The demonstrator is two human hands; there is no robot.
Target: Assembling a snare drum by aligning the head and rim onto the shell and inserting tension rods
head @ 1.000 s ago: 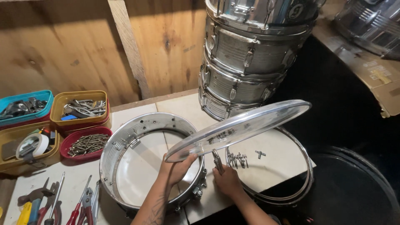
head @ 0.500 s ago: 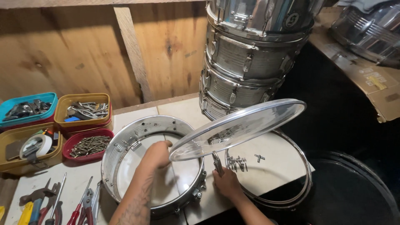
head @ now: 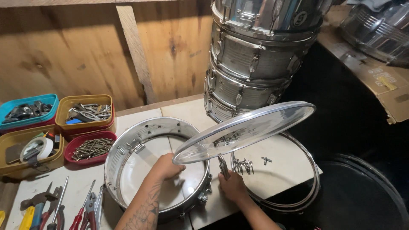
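A chrome snare drum shell [head: 114,170] lies flat on the white board. Over its right side a clear round drumhead [head: 247,130] hangs tilted, with its right edge higher. My left hand [head: 167,167], its forearm tattooed, reaches over the shell and grips the drumhead's low left rim. My right hand [head: 232,186] rests on the board just right of the shell. Its fingers are closed round a small chrome part [head: 222,164] that stands up under the drumhead. Loose tension rods [head: 243,165] and a small drum key [head: 266,160] lie beside that hand.
A chrome hoop [head: 314,181] lies on the board's right side. Several stacked chrome drums [head: 251,64] stand behind. At left are trays of metal parts [head: 85,111], screws [head: 89,148] and tape [head: 36,149], with hand tools [head: 55,208] in front. A black round lid [head: 362,204] sits at lower right.
My left hand has moved from inside the shell up to the drumhead's low rim. The drumhead stays tilted and my right hand has barely moved.
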